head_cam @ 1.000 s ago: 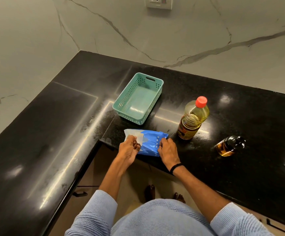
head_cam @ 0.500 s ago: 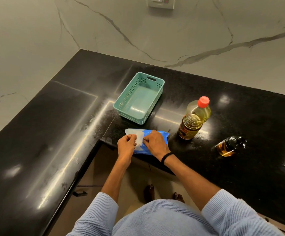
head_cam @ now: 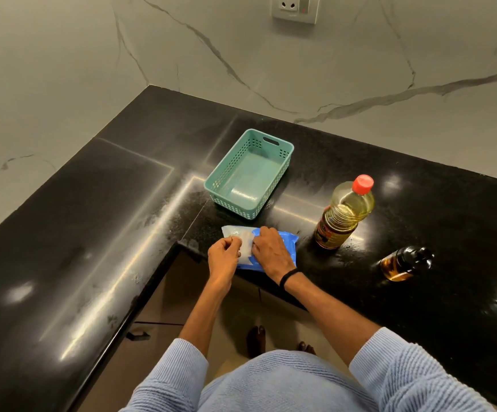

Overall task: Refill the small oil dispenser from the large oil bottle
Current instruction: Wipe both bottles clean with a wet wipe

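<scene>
Head view, looking down on a corner of a kitchen counter. The left hand (head_cam: 223, 257) is curled, its thumb and forefinger pinching the near edge of a white sheet (head_cam: 235, 233) that lies at the left end of a blue packet (head_cam: 287, 240). The right hand (head_cam: 271, 252) lies palm down on top of the packet, with its fingertips at the boundary between sheet and blue wrapper; whether they pinch the material or only press on it cannot be told from this angle. A dark wristband (head_cam: 290, 276) circles the right wrist, and both forearms emerge from pale blue knitted sleeves (head_cam: 401, 370).

The packet rests at the inner front edge of the black polished countertop (head_cam: 92, 233). Just behind it stands a teal perforated basket (head_cam: 226, 173), apart from the packet. To the right of the packet, near but not touching it, the large oil bottle (head_cam: 342, 215) stands upright with yellow oil inside and its red cap (head_cam: 363, 184) on. Farther right and nearer the counter's front, well apart from both hands, is the small oil dispenser (head_cam: 401, 263), dark at the top with amber liquid in its lower part. Neither hand touches either vessel. A wall socket (head_cam: 294, 8) is set in the veined marble wall behind.
</scene>
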`<state>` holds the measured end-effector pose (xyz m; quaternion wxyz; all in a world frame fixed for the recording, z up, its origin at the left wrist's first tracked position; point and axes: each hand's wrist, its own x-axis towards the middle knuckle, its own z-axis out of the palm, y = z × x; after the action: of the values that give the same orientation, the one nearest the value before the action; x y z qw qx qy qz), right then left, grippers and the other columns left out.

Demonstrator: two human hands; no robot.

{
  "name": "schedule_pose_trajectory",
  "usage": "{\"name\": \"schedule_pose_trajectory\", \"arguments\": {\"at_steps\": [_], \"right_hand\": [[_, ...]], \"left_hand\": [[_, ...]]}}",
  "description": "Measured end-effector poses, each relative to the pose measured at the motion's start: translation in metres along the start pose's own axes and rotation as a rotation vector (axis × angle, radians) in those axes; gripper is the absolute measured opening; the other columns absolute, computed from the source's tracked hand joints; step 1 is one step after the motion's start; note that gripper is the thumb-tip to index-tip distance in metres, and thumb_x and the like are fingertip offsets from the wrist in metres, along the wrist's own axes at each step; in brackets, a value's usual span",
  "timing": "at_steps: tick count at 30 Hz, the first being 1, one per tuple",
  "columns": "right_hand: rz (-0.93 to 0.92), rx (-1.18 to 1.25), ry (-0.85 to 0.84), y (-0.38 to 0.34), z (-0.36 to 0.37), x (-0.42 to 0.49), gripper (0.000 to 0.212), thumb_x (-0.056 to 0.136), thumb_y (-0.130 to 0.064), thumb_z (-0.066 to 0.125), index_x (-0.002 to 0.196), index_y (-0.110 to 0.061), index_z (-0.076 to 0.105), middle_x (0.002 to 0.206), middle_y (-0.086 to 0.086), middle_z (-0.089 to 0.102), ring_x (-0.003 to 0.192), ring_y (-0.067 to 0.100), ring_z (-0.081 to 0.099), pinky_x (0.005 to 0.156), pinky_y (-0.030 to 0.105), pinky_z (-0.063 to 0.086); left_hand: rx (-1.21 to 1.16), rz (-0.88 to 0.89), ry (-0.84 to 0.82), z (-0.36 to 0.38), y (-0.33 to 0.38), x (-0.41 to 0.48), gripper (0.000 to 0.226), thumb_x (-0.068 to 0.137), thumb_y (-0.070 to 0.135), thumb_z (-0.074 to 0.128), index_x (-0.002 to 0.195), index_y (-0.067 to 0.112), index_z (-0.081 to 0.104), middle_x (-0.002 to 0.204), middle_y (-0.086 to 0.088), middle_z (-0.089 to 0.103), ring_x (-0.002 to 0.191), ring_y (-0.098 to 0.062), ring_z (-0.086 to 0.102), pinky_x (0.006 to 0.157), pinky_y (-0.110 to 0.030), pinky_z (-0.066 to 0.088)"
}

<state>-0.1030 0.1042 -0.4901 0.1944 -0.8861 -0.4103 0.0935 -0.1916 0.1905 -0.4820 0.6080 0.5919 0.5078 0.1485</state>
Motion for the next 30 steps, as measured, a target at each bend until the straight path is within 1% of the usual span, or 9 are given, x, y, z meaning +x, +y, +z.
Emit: {"name": "schedule_pose_trajectory", "arguments": {"at_steps": [7,12,14,16,18,22,24,28,30], "right_hand": [[0.033,0.083,0.058,0.003,-0.002,-0.006,0.021,0.094,-0.011,0.058,0.077,-0.001,0.063,0.086,0.014,0.054,0.079,0.025,0.049,0.07,0.036,0.046],[0.183,0.342,-0.018,0.011,-0.005,-0.003,0.019,0.086,-0.013,0.061,0.07,-0.005,0.065,0.081,0.013,0.057,0.079,0.021,0.049,0.066,0.026,0.03],[0.231,0.448,-0.038,0.011,-0.01,0.0,0.017,0.085,-0.015,0.061,0.068,-0.014,0.062,0.08,0.008,0.06,0.078,0.016,0.048,0.066,0.024,0.028],[0.244,0.553,-0.036,0.006,-0.023,0.003,0.025,0.083,-0.015,0.06,0.061,-0.023,0.052,0.067,-0.002,0.056,0.069,0.011,0.045,0.066,0.025,0.032],[0.228,0.645,-0.029,0.0,-0.043,0.007,0.03,0.084,-0.013,0.059,0.058,-0.02,0.047,0.057,-0.008,0.046,0.057,0.006,0.038,0.057,0.023,0.033],[0.203,0.849,-0.022,-0.007,-0.087,0.007,0.025,0.093,-0.011,0.059,0.068,-0.011,0.055,0.062,-0.001,0.043,0.056,0.004,0.033,0.051,0.018,0.029],[0.222,0.959,-0.028,-0.006,-0.103,0.004,0.024,0.096,-0.012,0.058,0.073,-0.008,0.059,0.067,0.004,0.048,0.06,0.008,0.039,0.055,0.02,0.033],[0.322,1.238,-0.115,-0.002,-0.126,-0.01,0.019,0.1,-0.02,0.055,0.09,-0.01,0.067,0.08,0.0,0.07,0.071,0.007,0.066,0.066,0.021,0.052],[0.368,1.34,-0.118,0.002,-0.131,-0.016,0.019,0.1,-0.02,0.054,0.092,-0.009,0.067,0.086,0.005,0.071,0.079,0.01,0.07,0.074,0.027,0.056]], "left_hand": [[-0.008,0.003,0.002,0.0,0.001,-0.001,0.018,0.095,0.022,0.063,0.079,0.015,0.068,0.077,-0.004,0.065,0.069,-0.01,0.056,0.063,-0.027,0.047],[0.004,0.006,0.001,0.0,0.004,-0.003,0.018,0.095,0.021,0.062,0.08,0.012,0.067,0.077,-0.005,0.064,0.068,-0.012,0.056,0.062,-0.031,0.045],[0.026,0.019,0.001,0.001,0.004,-0.004,0.016,0.096,0.021,0.06,0.084,0.012,0.066,0.081,-0.006,0.066,0.068,-0.013,0.056,0.06,-0.031,0.046],[0.049,0.038,0.0,0.001,0.004,-0.005,0.014,0.096,0.023,0.058,0.09,0.013,0.065,0.087,-0.008,0.067,0.07,-0.013,0.059,0.06,-0.03,0.048],[0.073,0.057,-0.001,0.002,0.004,-0.006,0.013,0.097,0.025,0.057,0.092,0.015,0.064,0.089,-0.007,0.067,0.073,-0.014,0.06,0.06,-0.028,0.048],[0.107,0.068,-0.008,0.004,0.005,-0.006,0.014,0.094,0.031,0.058,0.09,0.018,0.063,0.091,-0.008,0.067,0.078,-0.018,0.063,0.066,-0.037,0.052],[0.108,0.082,-0.007,0.003,0.007,-0.008,0.013,0.093,0.032,0.059,0.092,0.02,0.064,0.092,-0.007,0.068,0.081,-0.02,0.064,0.068,-0.039,0.053],[0.095,0.155,-0.003,0.001,0.016,-0.016,0.016,0.093,0.023,0.063,0.109,0.021,0.063,0.098,0.0,0.066,0.087,-0.013,0.065,0.068,-0.028,0.053],[0.069,0.201,-0.045,0.002,0.022,-0.022,0.022,0.092,0.016,0.063,0.112,0.024,0.062,0.1,0.001,0.066,0.088,-0.014,0.065,0.068,-0.028,0.056]]}}
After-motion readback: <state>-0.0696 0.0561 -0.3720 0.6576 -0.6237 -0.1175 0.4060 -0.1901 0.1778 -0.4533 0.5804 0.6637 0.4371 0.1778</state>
